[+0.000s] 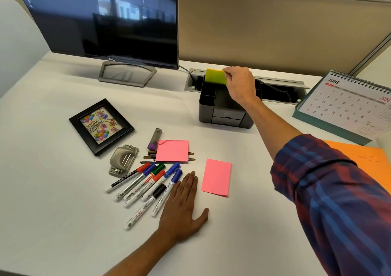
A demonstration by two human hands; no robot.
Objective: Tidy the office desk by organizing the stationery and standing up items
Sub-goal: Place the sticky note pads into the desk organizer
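My right hand (240,84) pinches a green-yellow sticky-note pad (215,76), held upright in the back compartment of the black desk organizer (222,110). My left hand (182,210) lies flat on the white desk (53,191), fingers apart, touching the edge of a heap of several markers (148,187). Two pink note pads lie flat: one (172,150) on top of some pens, the other (216,177) just right of my left hand. A black picture frame (101,126) lies face up at the left. A metal hole punch (122,159) sits below it.
A dark monitor (105,17) stands at the back left. A June desk calendar (347,104) stands at the right, with an orange folder (364,157) in front of it. An open cable tray (275,89) runs behind the organizer. A small purple-capped tube (155,139) lies near the pens.
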